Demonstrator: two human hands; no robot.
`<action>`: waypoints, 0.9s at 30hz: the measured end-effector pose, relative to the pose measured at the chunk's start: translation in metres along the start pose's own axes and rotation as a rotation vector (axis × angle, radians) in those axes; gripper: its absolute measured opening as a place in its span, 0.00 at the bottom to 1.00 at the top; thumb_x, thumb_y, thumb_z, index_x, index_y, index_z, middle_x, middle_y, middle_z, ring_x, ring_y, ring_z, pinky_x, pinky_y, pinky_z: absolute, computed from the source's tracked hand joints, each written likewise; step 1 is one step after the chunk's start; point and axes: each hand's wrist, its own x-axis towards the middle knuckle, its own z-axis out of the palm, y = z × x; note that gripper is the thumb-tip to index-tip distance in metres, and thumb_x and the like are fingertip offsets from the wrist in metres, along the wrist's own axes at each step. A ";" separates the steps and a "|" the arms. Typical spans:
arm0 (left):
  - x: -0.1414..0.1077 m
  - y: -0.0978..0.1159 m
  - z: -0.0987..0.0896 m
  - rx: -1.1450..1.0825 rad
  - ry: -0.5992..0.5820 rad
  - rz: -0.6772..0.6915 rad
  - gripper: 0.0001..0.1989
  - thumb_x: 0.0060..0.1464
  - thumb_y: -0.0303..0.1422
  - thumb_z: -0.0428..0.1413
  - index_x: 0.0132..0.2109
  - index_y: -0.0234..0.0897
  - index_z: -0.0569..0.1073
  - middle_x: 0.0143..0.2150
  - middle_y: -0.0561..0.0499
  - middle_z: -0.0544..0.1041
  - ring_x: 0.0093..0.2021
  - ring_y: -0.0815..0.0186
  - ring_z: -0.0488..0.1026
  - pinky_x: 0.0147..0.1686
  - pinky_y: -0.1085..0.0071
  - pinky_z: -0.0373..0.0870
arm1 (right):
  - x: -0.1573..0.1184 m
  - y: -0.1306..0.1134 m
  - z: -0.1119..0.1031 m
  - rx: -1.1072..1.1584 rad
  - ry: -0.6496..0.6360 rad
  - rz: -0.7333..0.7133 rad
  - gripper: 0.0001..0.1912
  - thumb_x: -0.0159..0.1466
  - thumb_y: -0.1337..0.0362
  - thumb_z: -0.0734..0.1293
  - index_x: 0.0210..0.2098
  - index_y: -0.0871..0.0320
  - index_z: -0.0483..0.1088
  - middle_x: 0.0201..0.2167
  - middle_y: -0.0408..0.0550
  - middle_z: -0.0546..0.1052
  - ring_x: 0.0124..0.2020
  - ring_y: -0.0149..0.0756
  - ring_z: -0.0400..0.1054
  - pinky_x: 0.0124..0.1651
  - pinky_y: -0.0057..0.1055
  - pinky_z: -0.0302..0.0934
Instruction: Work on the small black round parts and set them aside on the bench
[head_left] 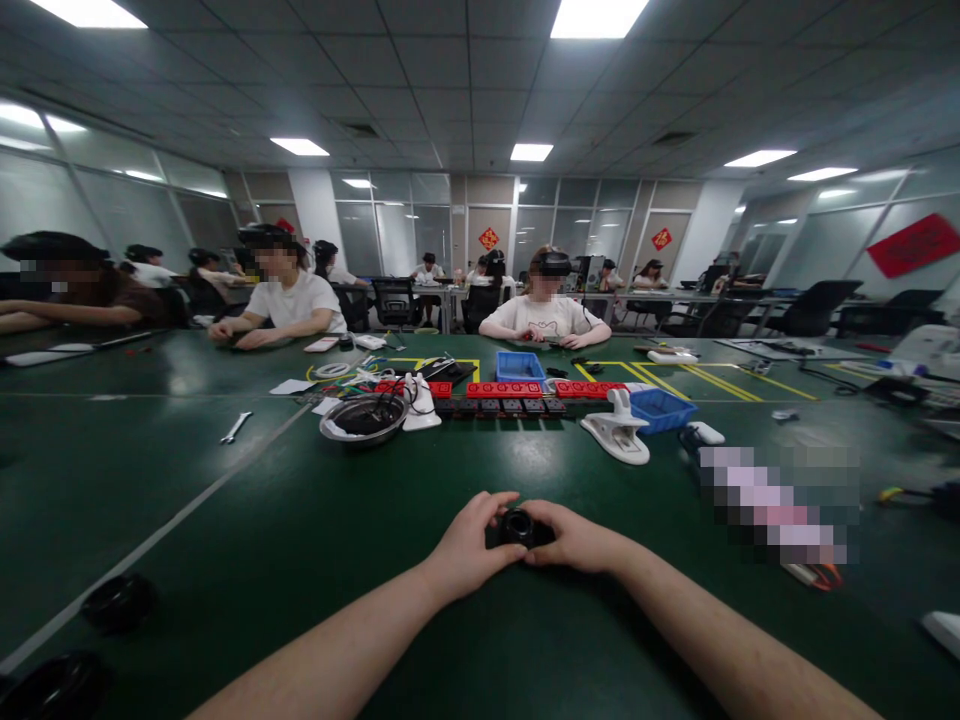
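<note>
Between my two hands, low over the green table (360, 540), is a small black ring-shaped part (517, 526) with a round opening facing up toward me. My left hand (480, 535) grips it from the left, thumb at the near side and fingers at the far side. From the right, my right hand (566, 535) closes on the same part with thumb and forefinger. Whether the part rests on the tabletop I cannot tell. Two more black round parts, one farther (118, 602) and one nearer (60, 685), lie at the lower left.
Ahead stand a metal bowl (364, 420) with black cable, a white clip stand (618, 430), red power strips (506, 389) and a blue bin (661, 409). A wrench (236, 428) lies left. Several people sit across and beside the table, among them a person opposite (547, 310).
</note>
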 end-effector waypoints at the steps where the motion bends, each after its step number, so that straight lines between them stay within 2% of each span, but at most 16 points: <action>1: 0.000 0.000 0.000 0.004 -0.010 0.005 0.26 0.41 0.32 0.57 0.51 0.43 0.61 0.39 0.52 0.63 0.35 0.66 0.62 0.34 0.72 0.62 | 0.000 0.000 -0.002 -0.003 -0.025 0.001 0.20 0.49 0.69 0.67 0.42 0.60 0.64 0.40 0.46 0.68 0.42 0.38 0.61 0.45 0.33 0.54; 5: 0.000 0.001 -0.001 0.028 -0.045 0.039 0.23 0.43 0.32 0.56 0.49 0.43 0.63 0.37 0.52 0.63 0.35 0.67 0.62 0.35 0.72 0.61 | -0.002 -0.001 -0.006 0.006 -0.081 0.027 0.19 0.50 0.70 0.65 0.42 0.60 0.65 0.40 0.45 0.68 0.41 0.36 0.61 0.44 0.32 0.54; 15: -0.001 0.007 -0.003 -0.004 -0.042 0.020 0.19 0.42 0.33 0.57 0.44 0.42 0.67 0.35 0.53 0.63 0.34 0.67 0.62 0.34 0.73 0.60 | 0.000 0.008 -0.003 -0.005 -0.028 0.063 0.18 0.48 0.65 0.68 0.38 0.60 0.66 0.34 0.42 0.68 0.35 0.34 0.62 0.37 0.28 0.55; 19: 0.000 0.006 -0.001 0.020 -0.003 -0.018 0.18 0.39 0.34 0.59 0.41 0.41 0.68 0.33 0.53 0.64 0.34 0.66 0.63 0.31 0.74 0.60 | 0.002 0.008 0.006 -0.100 0.104 0.117 0.19 0.42 0.61 0.71 0.31 0.60 0.63 0.29 0.41 0.66 0.30 0.32 0.60 0.30 0.25 0.54; 22: 0.000 0.004 0.004 0.030 0.079 -0.080 0.19 0.36 0.32 0.60 0.40 0.40 0.68 0.34 0.53 0.65 0.33 0.66 0.63 0.31 0.73 0.60 | 0.006 0.004 0.018 -0.303 0.244 0.184 0.20 0.40 0.58 0.71 0.27 0.60 0.60 0.26 0.41 0.65 0.28 0.32 0.58 0.27 0.25 0.52; 27: 0.000 0.004 0.011 0.068 0.222 -0.137 0.17 0.36 0.34 0.60 0.37 0.38 0.67 0.34 0.52 0.66 0.34 0.64 0.64 0.33 0.71 0.61 | 0.011 -0.005 0.039 -0.692 0.457 0.284 0.14 0.46 0.58 0.66 0.28 0.60 0.61 0.29 0.47 0.66 0.31 0.37 0.59 0.32 0.31 0.51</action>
